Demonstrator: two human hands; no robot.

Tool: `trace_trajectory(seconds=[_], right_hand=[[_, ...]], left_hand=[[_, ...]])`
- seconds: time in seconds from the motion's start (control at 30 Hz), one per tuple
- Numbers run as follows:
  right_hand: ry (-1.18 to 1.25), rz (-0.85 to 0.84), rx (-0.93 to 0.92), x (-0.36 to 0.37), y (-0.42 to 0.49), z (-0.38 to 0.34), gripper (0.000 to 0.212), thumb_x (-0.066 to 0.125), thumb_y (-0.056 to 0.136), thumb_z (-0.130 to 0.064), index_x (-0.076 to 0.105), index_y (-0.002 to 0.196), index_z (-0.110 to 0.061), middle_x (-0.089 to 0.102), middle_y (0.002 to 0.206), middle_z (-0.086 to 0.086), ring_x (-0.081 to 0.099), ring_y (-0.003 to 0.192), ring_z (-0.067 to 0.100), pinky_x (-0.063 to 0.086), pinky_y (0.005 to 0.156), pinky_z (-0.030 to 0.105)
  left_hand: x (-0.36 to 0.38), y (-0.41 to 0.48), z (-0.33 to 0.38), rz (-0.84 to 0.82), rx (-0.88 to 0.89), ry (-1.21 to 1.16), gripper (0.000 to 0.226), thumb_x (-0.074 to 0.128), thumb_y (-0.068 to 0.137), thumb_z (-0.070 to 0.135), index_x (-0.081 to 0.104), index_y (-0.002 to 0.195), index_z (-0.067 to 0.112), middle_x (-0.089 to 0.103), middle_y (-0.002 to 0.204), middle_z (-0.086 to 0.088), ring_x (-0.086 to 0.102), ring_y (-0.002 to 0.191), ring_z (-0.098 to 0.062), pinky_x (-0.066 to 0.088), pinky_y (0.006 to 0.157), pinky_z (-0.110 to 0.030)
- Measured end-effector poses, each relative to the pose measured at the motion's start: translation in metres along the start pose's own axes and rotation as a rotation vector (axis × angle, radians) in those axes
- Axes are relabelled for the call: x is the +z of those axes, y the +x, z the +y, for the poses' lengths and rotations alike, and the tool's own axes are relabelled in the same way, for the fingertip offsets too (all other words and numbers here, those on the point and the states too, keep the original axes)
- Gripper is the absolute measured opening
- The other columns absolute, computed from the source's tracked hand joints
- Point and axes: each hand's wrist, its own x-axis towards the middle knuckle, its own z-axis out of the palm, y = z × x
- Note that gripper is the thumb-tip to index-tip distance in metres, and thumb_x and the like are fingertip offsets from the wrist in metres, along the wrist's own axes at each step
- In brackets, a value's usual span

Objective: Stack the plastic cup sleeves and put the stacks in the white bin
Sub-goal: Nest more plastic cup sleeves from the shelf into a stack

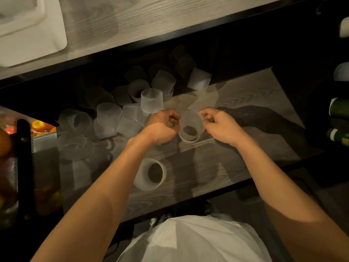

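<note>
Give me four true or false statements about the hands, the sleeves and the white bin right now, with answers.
1. The left hand and right hand hold one sleeve between them. True.
2. The white bin sits on the lower surface. False: it is on the upper tabletop, far left.
3. A lone sleeve rests nearer the person than the hands. True.
4. The pile of loose sleeves lies right of the hands. False: it lies to their left.

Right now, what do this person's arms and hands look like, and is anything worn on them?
The left arm and right arm are bare to the frame edge: no sleeves show. The left hand and right hand carry no gloves, and no watch, ring or bracelet is visible in the dim light. A white garment covers the torso at the bottom.
</note>
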Motion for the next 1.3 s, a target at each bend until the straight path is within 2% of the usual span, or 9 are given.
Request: trace_trajectory(seconds=[0.13,0.2,0.3,0.4,0.5,0.67,0.8,1.0,1.3], right_hand=[[-0.120,0.066,-0.003,0.016,-0.002,0.010,0.046,0.051,0.102,-0.021,0.048,0.148,-0.026,0.065,0.129,0.003,0.062,0.118,0.023,0.049,0.100,0.034],[-0.149,0.061,0.023,0.021,-0.004,0.009,0.055,0.048,0.105,-0.030,0.032,0.157,-0.027,0.052,0.148,0.006,0.052,0.134,0.025,0.042,0.107,0.032],[-0.072,-0.043,0.107,0.027,-0.005,0.012,0.077,0.062,0.098,-0.038,0.020,0.161,-0.027,0.036,0.161,0.001,0.039,0.145,0.023,0.035,0.112,0.031],[-0.018,-0.102,0.099,0.037,-0.006,0.020,0.087,0.081,0.083,-0.021,0.032,0.155,-0.023,0.050,0.148,0.004,0.049,0.136,0.024,0.041,0.107,0.032],[0.004,0.033,0.026,0.041,-0.011,0.019,0.078,0.081,0.080,-0.011,0.043,0.147,-0.023,0.061,0.131,0.000,0.059,0.122,0.020,0.049,0.098,0.031],[0.188,0.074,-0.168,0.020,-0.034,-0.018,0.055,0.085,0.078,-0.026,0.058,0.126,-0.032,0.066,0.111,-0.011,0.066,0.101,0.007,0.058,0.091,0.036],[0.156,0.019,-0.311,0.005,-0.059,-0.057,0.051,0.085,0.077,-0.036,0.059,0.121,-0.032,0.068,0.106,-0.008,0.068,0.094,0.010,0.060,0.086,0.038],[0.057,-0.121,-0.381,0.014,-0.078,-0.095,0.056,0.089,0.070,-0.042,0.056,0.113,-0.023,0.068,0.101,0.007,0.068,0.090,0.025,0.060,0.080,0.046],[-0.091,-0.318,-0.397,0.053,-0.089,-0.100,0.060,0.093,0.066,-0.035,0.051,0.106,-0.020,0.068,0.100,0.008,0.068,0.085,0.026,0.059,0.073,0.050]], left_hand=[[0.013,-0.003,0.001,-0.036,-0.010,0.057,0.030,0.060,0.088,0.011,0.064,0.116,0.021,0.066,0.099,0.005,0.062,0.091,-0.014,0.049,0.082,-0.025],[0.014,-0.006,0.005,-0.030,-0.019,0.111,0.038,0.063,0.089,0.016,0.060,0.126,0.023,0.065,0.106,0.003,0.063,0.094,-0.018,0.053,0.082,-0.029],[0.013,-0.010,0.006,-0.040,-0.018,0.113,0.044,0.066,0.087,0.021,0.057,0.130,0.025,0.066,0.113,0.004,0.066,0.096,-0.020,0.056,0.081,-0.031],[0.013,-0.018,0.006,-0.062,0.005,0.081,0.057,0.070,0.077,0.026,0.055,0.132,0.025,0.067,0.118,0.003,0.066,0.104,-0.020,0.058,0.088,-0.037],[0.010,-0.030,0.008,-0.017,0.056,-0.020,0.065,0.077,0.073,0.019,0.053,0.133,0.021,0.064,0.116,0.005,0.065,0.097,-0.015,0.056,0.079,-0.029],[-0.019,-0.066,0.020,0.140,0.182,-0.244,0.070,0.081,0.077,0.003,0.049,0.137,0.017,0.055,0.115,0.010,0.065,0.102,-0.008,0.061,0.077,-0.027],[-0.051,-0.106,0.024,0.165,0.260,-0.334,0.063,0.080,0.079,0.003,0.054,0.134,0.019,0.057,0.121,0.002,0.071,0.097,-0.006,0.058,0.074,-0.021],[-0.075,-0.152,0.000,0.132,0.254,-0.396,0.061,0.079,0.078,0.004,0.056,0.132,0.020,0.058,0.127,-0.005,0.072,0.100,-0.024,0.061,0.083,-0.044],[-0.058,-0.191,-0.044,0.175,0.239,-0.389,0.064,0.082,0.066,0.008,0.059,0.125,0.020,0.060,0.123,-0.009,0.065,0.110,-0.023,0.056,0.095,-0.044]])
